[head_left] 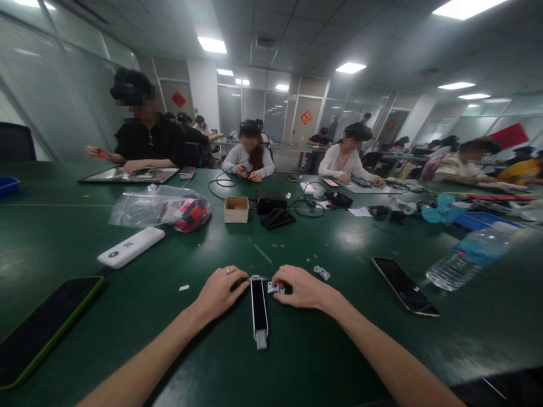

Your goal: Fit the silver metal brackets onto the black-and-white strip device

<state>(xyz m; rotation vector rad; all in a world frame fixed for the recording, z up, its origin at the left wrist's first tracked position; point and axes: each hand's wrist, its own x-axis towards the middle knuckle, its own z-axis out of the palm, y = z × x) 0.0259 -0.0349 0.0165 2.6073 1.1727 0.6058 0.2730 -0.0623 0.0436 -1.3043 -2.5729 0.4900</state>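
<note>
In the head view, a narrow black-and-white device (259,308) lies lengthwise on the green table between my hands, its light grey end pointing toward me. My left hand (221,291) is closed, thumb and forefinger pinched at the device's upper left corner. Just right of the device, my right hand (300,287) has its fingers closed around a small grey bracket-like piece (275,288), partly hidden by the fingertips. A similar grey piece (322,273) rests beyond the right hand, with tiny rings (314,256) nearby. A small white scrap (184,288) sits left of my left hand.
A phone (405,285) and a water bottle (469,257) are at right. At left are a green-edged phone (46,328) and a white power bank-like device (131,247). Farther off are a plastic bag (139,206), an open box (236,210), a black stand (278,219) and several seated people.
</note>
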